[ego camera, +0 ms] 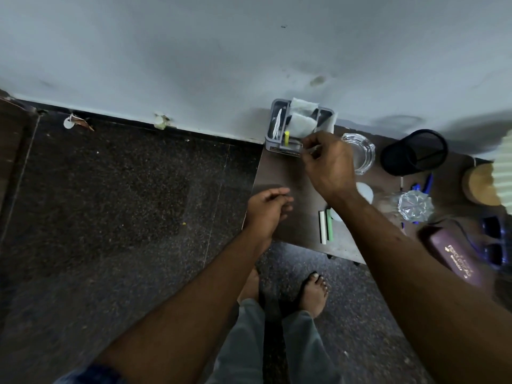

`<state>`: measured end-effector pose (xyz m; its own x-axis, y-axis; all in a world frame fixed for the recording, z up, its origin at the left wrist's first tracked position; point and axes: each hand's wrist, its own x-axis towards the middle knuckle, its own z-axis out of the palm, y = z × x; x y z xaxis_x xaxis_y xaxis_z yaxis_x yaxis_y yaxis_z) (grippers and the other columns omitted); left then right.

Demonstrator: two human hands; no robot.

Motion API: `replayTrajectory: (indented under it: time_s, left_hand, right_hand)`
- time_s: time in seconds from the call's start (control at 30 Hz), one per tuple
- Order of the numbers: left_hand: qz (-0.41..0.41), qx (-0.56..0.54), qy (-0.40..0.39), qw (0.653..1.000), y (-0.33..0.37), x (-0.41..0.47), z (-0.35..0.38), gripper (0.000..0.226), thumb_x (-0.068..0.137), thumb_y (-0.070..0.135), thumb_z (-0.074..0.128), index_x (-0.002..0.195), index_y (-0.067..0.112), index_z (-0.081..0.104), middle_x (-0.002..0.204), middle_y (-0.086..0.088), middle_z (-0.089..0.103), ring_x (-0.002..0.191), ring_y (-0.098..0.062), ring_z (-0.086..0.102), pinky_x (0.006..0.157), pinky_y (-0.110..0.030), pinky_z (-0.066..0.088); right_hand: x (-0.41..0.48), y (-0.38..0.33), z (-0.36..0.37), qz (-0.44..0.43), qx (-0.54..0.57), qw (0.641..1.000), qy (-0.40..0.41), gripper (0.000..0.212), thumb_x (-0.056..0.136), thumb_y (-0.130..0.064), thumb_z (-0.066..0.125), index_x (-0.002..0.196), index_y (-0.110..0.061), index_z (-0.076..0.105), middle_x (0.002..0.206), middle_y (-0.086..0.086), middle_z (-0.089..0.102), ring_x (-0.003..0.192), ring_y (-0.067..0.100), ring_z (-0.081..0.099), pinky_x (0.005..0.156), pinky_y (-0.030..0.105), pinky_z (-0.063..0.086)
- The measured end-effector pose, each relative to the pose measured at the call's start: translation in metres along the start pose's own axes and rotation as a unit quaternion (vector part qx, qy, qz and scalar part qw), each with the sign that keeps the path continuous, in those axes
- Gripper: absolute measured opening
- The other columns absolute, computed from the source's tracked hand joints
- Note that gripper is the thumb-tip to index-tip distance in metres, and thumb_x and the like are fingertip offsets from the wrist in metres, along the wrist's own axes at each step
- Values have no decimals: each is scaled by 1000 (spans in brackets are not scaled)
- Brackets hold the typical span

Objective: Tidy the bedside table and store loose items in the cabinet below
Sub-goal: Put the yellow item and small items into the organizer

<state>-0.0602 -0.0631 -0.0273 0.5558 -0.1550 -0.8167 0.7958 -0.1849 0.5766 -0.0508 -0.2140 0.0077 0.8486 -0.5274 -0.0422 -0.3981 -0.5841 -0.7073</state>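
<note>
Stick [315,148] — pinched in right hand [328,164] fingers, beside organizer [273,120] | left hand [266,209] — loose, empty

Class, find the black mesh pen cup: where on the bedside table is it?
In the head view the black mesh pen cup sits at the back of the table, near the wall, just right of the glass ashtray.

Indistinct small item [312,149] in right hand [329,164]; blurred purple case [454,253].
</note>
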Motion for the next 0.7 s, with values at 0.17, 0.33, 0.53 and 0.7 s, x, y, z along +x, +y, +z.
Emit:
replayTrajectory:
  time_s: [0.17, 0.33, 0.53, 0.7]
  left_hand:
    - [5, -1, -15, 1000, -1, -3, 7, 20, 91, 5, 64, 95, 22, 73, 89, -2, 76, 77, -13, 68, 66, -22, 53]
    - [10, 1, -24, 1000, -10, -9, 16, 18, 91, 3, 64, 99, 17, 73, 88, -5, 74, 74, -12, 67, 63, -19, 52]
    - [5, 27, -25, 999, -24, -16, 28, 22, 92, 5, 64, 111, 11, 73, 92, -6, 76, 74, -11, 70, 62, -19, 53]
    - [15, 49, -29, 998, -34, -19, 35, 22, 90, 4, 66, 109, 12, 73, 87, -3, 74, 70, -8, 68, 60, -16, 54]
  right_hand:
    - [-24, 10, -3, 20, 11, 1000, -5, 7, 89, -10, 70, 93, -16, 71, 90, -3, 71, 72, 9, 63, 64, 12, 48]
    - [-54, 18, -7, 60, 25, 998, 0, 5, 88, -14, 73, 91, -18, 71, 85, -8, 70, 69, 7, 62, 62, 8, 39]
    - [-90, 32, -11, 127, 51, 990, 34, 5, 91, -22, 72, 91, -17, 72, 81, -8, 71, 66, 5, 62, 59, 3, 39]
    - [-115, 48, -16, 177, 72, 980, 62, 11, 92, -19, 68, 101, -16, 72, 89, -7, 74, 67, 9, 68, 67, 28, 56]
